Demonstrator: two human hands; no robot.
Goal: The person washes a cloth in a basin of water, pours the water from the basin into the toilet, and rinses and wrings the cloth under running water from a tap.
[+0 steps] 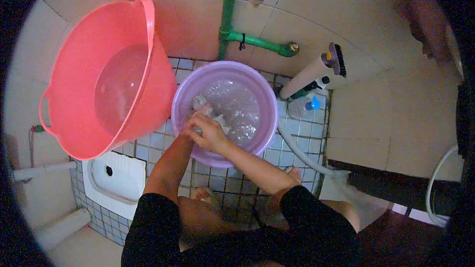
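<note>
A round purple basin (pixel 269 100) with water in it stands on the tiled floor. Wet whitish cloth (pixel 200 103) lies in its left part, against my hands. My right hand (pixel 210 132) is over the cloth, its fingers bent and crossing in front of my left hand. Of my left hand (pixel 190 129) only the part near the wrist shows at the basin's lower left; its fingers are hidden behind the right hand and the cloth.
A large pink tub (pixel 163 76) with water stands at the left, above a white squat toilet (pixel 118 178). Green pipe (pixel 227 10) runs down the wall. A brush (pixel 336 59), bottles (pixel 302 106) and a grey hose (pixel 302 155) are at the right.
</note>
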